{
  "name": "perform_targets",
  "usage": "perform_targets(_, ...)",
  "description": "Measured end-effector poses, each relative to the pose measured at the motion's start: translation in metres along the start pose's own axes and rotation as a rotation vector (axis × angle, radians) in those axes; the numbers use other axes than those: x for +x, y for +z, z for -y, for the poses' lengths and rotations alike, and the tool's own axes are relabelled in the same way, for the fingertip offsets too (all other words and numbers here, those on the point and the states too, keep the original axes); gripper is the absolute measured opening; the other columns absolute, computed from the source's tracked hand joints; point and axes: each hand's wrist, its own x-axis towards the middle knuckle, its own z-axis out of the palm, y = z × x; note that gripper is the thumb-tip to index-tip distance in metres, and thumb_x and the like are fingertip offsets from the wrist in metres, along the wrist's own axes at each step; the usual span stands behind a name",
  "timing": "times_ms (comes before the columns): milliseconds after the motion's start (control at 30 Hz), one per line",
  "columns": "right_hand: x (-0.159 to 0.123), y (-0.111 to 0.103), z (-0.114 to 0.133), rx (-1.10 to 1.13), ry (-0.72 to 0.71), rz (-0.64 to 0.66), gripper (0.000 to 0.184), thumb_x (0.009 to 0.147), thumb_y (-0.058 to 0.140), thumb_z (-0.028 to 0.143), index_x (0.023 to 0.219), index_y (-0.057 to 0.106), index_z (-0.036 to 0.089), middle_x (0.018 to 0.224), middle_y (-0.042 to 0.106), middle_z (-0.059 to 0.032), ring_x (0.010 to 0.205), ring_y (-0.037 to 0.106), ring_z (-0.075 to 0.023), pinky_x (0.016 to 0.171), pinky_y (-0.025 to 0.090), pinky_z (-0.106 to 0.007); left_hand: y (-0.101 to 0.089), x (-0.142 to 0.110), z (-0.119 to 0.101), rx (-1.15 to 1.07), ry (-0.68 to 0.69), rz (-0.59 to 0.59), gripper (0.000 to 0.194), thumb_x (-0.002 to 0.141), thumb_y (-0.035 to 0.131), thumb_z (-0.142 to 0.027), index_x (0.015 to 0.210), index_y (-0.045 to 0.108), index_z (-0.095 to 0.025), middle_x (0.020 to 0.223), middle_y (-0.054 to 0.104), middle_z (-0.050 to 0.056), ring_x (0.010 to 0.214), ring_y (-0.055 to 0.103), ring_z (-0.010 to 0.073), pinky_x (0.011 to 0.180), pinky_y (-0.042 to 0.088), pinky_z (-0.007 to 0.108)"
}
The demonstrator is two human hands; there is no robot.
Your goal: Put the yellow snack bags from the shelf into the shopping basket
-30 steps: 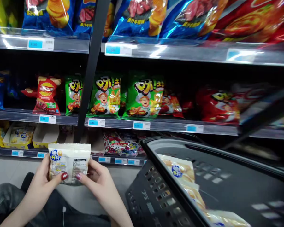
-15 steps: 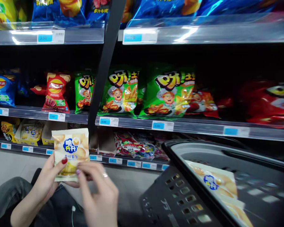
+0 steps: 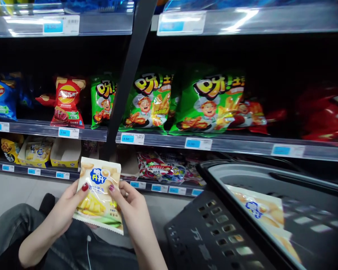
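Note:
A small cream-coloured snack bag (image 3: 98,198) with a blue logo and a picture of fries is held up in front of my knees, its front towards me. My left hand (image 3: 64,206) grips its left side, thumb on the front and fingers behind. On the right side, my right hand (image 3: 131,200) pinches the bag, thumb on the front and the other fingers curled at the edge. To the right stands a dark grey shopping basket (image 3: 211,225), and inside it lie cream bags (image 3: 259,206) with the same blue logo.
Shelves ahead carry green snack bags (image 3: 211,101), a red chip bag (image 3: 67,101) and a blue one (image 3: 2,97). On the bottom shelf are a yellow-edged box with bags (image 3: 35,153), an open box (image 3: 65,153) and colourful packets (image 3: 160,168). A black post (image 3: 129,71) divides the shelving.
My right hand has moved from the bag's front to grip its right edge. The bag has shifted right and down and turned slightly, showing more of its front. The view has tilted down a little.

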Motion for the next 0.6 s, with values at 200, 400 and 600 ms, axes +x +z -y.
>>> perform_targets(200,0.002,-0.002,-0.003,0.007,0.024,-0.002,0.034,0.062,0.072,0.045,0.067,0.055,0.016,0.063,0.065,-0.0042,0.056,0.058,-0.0159,0.052,0.046,-0.026,0.001,0.003,-0.003,0.016,-0.066,-0.008,0.051,0.08,0.057,-0.032,0.125,0.046,-0.012,0.096,0.069,0.016,0.073,0.067,0.0266,0.041,0.054,0.029)
perform_targets(400,0.003,-0.002,-0.001,-0.001,-0.011,0.01,0.031,0.063,0.071,0.043,0.07,0.058,0.016,0.065,0.065,-0.0036,0.06,0.06,-0.0178,0.056,0.048,-0.027,-0.003,0.006,0.003,-0.002,-0.024,0.038,0.048,0.08,0.057,-0.032,0.124,0.048,-0.015,0.096,0.07,0.013,0.071,0.068,0.0245,0.045,0.053,0.028)
perform_targets(600,0.003,-0.018,0.003,-0.119,-0.22,0.118,0.02,0.069,0.068,0.037,0.075,0.069,0.018,0.075,0.068,-0.0041,0.074,0.061,-0.0194,0.067,0.048,-0.027,-0.017,0.012,0.013,0.027,0.225,0.249,0.038,0.079,0.061,-0.027,0.116,0.057,-0.022,0.11,0.066,0.006,0.102,0.06,0.0212,0.085,0.048,0.03)
